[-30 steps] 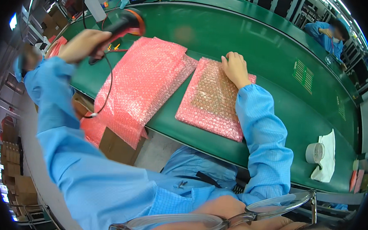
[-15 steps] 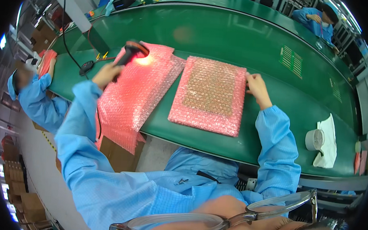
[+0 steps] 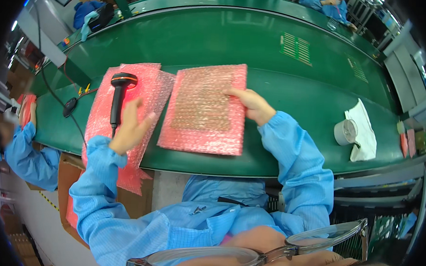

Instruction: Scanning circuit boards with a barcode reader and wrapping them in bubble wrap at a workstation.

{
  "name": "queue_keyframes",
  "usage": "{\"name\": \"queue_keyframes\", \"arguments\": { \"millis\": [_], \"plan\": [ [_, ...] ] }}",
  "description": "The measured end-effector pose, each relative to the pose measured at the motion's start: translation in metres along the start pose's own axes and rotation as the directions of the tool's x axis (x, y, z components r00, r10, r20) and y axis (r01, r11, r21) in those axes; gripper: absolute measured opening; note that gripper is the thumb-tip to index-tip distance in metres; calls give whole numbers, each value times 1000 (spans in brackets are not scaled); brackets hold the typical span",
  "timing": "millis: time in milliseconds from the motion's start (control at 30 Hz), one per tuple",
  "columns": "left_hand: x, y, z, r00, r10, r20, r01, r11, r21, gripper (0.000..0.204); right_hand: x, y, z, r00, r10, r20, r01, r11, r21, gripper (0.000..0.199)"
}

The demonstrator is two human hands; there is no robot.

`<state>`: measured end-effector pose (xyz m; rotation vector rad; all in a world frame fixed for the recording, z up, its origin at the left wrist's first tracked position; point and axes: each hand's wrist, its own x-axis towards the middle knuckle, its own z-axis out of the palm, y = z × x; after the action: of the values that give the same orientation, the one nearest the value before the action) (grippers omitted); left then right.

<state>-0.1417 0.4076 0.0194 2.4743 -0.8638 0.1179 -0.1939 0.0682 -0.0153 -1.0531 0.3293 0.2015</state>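
A pink bubble-wrap package (image 3: 232, 134) with a brownish flat panel showing through lies on the green bench in front of me. My right hand (image 3: 255, 106) grips its right edge, fingertips over the top face. To the left, a black and orange barcode scanner (image 3: 119, 98) rests on a stack of pink bubble-wrap bags (image 3: 102, 109), its head glowing red. Just right of the scanner's handle, my left hand (image 3: 134, 128) is empty, with fingers spread above the bags.
A white cup (image 3: 344, 132) lies by a white cloth (image 3: 363, 135) at the right. Green circuit boards (image 3: 296, 49) sit on the far belt (image 3: 204, 40). The scanner cable runs left past a black puck (image 3: 69, 106). A co-worker (image 3: 26, 151) sits at the left; an open cardboard box (image 3: 66, 187) stands below the bench edge.
My left hand has let go of the scanner, which now lies on the bags, and moved off to its right. My right hand has reached further over the package's edge. The view has shifted.
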Motion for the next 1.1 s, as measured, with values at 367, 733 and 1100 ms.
{"name": "queue_keyframes", "arguments": {
  "millis": [367, 733, 1100],
  "plan": [
    [-11, 49, 17, 804, -127, 581, 593, 100, -799, 41, -45, 2, 30, 990, -114, 87, 93, 972, 217, 31],
    [-118, 56, -66, 807, -560, -188, -130, 142, -981, 60, -59, 19, 93, 669, -256, 698, 238, 963, 124, 52],
    [-178, -258, -229, 353, -772, -528, -374, 401, -836, 41, -53, 100, 130, 553, 16, 833, 822, -175, -543, 74]
  ]
}}
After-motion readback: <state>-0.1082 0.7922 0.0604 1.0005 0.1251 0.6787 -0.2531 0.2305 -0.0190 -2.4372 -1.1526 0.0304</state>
